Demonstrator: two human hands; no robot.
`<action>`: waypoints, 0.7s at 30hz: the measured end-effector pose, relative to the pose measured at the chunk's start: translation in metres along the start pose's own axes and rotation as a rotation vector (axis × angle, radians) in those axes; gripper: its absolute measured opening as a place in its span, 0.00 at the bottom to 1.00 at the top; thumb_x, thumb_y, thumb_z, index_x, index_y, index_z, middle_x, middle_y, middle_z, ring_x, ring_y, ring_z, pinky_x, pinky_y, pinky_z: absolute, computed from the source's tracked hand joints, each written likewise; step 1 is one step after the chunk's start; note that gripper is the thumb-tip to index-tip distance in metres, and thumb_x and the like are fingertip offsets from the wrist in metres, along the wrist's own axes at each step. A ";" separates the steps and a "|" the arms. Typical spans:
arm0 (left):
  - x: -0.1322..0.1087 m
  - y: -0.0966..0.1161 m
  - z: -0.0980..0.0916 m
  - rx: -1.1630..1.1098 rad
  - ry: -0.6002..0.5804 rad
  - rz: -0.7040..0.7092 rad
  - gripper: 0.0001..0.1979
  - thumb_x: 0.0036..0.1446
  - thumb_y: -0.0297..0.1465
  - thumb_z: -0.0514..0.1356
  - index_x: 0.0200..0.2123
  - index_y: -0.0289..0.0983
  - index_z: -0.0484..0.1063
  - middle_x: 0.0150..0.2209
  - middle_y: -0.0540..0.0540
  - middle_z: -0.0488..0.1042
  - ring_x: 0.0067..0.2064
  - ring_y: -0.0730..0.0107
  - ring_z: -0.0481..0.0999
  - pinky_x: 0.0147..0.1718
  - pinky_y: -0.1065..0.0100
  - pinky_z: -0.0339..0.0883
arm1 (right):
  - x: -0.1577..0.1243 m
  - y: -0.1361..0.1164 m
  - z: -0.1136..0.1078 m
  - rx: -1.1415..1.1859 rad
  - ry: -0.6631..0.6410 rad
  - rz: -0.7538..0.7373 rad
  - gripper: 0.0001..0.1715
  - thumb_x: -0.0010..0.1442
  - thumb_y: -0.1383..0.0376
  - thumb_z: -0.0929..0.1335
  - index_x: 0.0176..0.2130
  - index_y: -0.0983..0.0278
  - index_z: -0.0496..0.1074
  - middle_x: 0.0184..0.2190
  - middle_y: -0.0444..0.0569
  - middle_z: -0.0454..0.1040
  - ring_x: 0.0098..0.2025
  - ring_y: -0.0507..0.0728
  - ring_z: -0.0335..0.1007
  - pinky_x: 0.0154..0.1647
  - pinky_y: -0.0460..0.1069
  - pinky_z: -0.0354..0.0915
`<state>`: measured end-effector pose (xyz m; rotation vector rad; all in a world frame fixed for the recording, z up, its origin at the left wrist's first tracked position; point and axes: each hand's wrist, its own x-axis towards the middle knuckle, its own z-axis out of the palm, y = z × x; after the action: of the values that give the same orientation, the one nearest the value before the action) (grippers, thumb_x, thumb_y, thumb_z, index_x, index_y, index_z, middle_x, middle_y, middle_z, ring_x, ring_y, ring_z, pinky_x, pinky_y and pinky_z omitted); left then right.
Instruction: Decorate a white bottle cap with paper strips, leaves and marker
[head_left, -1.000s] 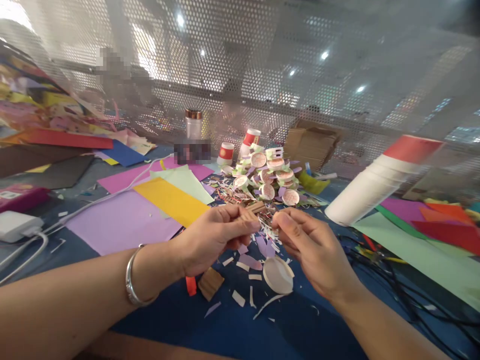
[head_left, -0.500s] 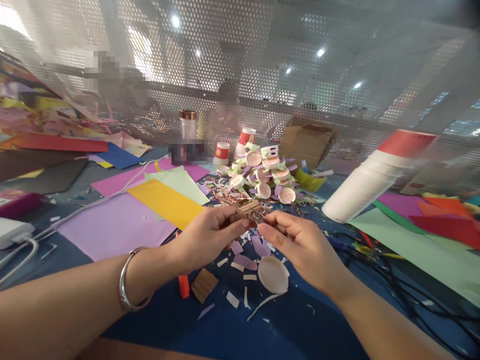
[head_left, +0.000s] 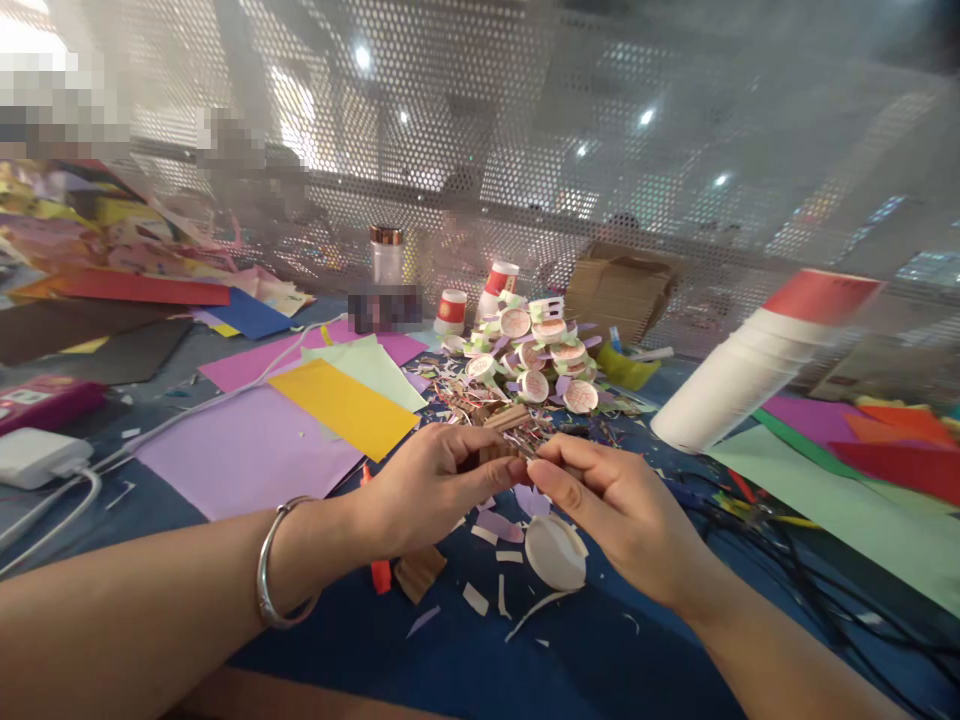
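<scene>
Hands together just above the blue table (head_left: 450, 660), tips meeting near the middle of the view. Left hand (head_left: 427, 485) curled almost closed, thumb and forefinger pinched on a small brown ridged cardboard piece (head_left: 507, 420), with a silver bracelet (head_left: 274, 570) on the wrist. Right hand (head_left: 615, 505) curled the same way, thumb and forefinger pressed to the right end of the same piece, other fingers folded under. Cardboard piece held off the table between the two hands, poking up and away past the fingertips, mostly inside the left grip. Flat on the table right under the right hand: a white paper disc (head_left: 555, 552) among white and lilac paper snippets. Under the left hand: a brown cardboard scrap (head_left: 418, 572) and, just beside it, a red scrap (head_left: 381, 575). Farther back, beyond the fingertips: a heap of little paper cups (head_left: 536, 355) mixed with green and lilac trimmings. Off to the right, well apart from the hands: a stack of white cups (head_left: 750, 370) with a red rim, lying on its side, near a pale green sheet (head_left: 840, 510) and black cables (head_left: 787, 570). Off to the left: a yellow sheet (head_left: 345, 405) overlapping a lilac sheet (head_left: 247, 450), and a white charger (head_left: 30, 455) at the far edge.
</scene>
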<state>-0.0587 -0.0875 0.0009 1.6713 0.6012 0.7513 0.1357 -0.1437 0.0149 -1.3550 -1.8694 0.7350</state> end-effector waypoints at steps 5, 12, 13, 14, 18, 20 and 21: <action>0.000 0.001 0.001 0.010 -0.012 0.005 0.15 0.65 0.38 0.59 0.27 0.37 0.72 0.21 0.55 0.58 0.22 0.77 0.53 0.22 0.70 0.48 | 0.000 0.002 0.001 0.022 -0.007 0.022 0.25 0.68 0.48 0.65 0.27 0.61 0.64 0.22 0.38 0.54 0.23 0.50 0.48 0.22 0.48 0.48; 0.001 -0.002 0.005 -0.032 -0.028 -0.007 0.19 0.63 0.42 0.61 0.25 0.36 0.68 0.22 0.55 0.56 0.25 0.76 0.53 0.25 0.70 0.48 | -0.001 0.000 0.001 0.018 -0.024 0.008 0.26 0.70 0.48 0.63 0.27 0.61 0.64 0.22 0.38 0.54 0.24 0.50 0.49 0.22 0.48 0.49; 0.001 -0.003 0.005 -0.051 -0.034 -0.017 0.18 0.64 0.41 0.60 0.25 0.36 0.69 0.22 0.55 0.56 0.25 0.76 0.53 0.24 0.70 0.48 | -0.001 0.000 0.001 0.019 -0.019 0.007 0.26 0.70 0.49 0.63 0.27 0.61 0.64 0.22 0.38 0.54 0.24 0.50 0.49 0.23 0.48 0.49; 0.001 -0.003 0.006 -0.074 -0.032 -0.031 0.17 0.64 0.40 0.60 0.26 0.36 0.69 0.22 0.55 0.56 0.25 0.77 0.53 0.24 0.71 0.48 | -0.001 0.000 0.000 0.024 -0.011 0.008 0.26 0.70 0.49 0.63 0.27 0.61 0.65 0.21 0.38 0.54 0.24 0.50 0.49 0.23 0.48 0.49; 0.001 -0.003 0.006 -0.235 0.026 -0.146 0.14 0.63 0.39 0.60 0.30 0.35 0.75 0.21 0.54 0.61 0.22 0.78 0.58 0.21 0.73 0.50 | 0.002 0.003 -0.004 0.112 0.036 0.048 0.24 0.68 0.47 0.65 0.30 0.62 0.68 0.21 0.37 0.54 0.22 0.49 0.46 0.22 0.48 0.47; 0.001 -0.003 0.006 -0.340 0.060 -0.194 0.15 0.63 0.39 0.59 0.31 0.34 0.76 0.23 0.51 0.66 0.23 0.77 0.63 0.23 0.74 0.56 | 0.003 0.006 -0.008 0.155 0.072 0.079 0.24 0.67 0.46 0.66 0.31 0.61 0.68 0.21 0.37 0.53 0.22 0.49 0.45 0.22 0.48 0.46; 0.001 -0.004 0.005 -0.380 0.071 -0.209 0.15 0.62 0.39 0.58 0.30 0.34 0.75 0.24 0.50 0.68 0.24 0.77 0.65 0.24 0.74 0.59 | 0.004 0.008 -0.010 0.158 0.093 0.093 0.24 0.66 0.45 0.66 0.31 0.61 0.68 0.21 0.36 0.53 0.22 0.49 0.45 0.22 0.48 0.46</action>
<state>-0.0543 -0.0891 -0.0035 1.2175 0.6279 0.7237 0.1470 -0.1371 0.0152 -1.3579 -1.6493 0.8341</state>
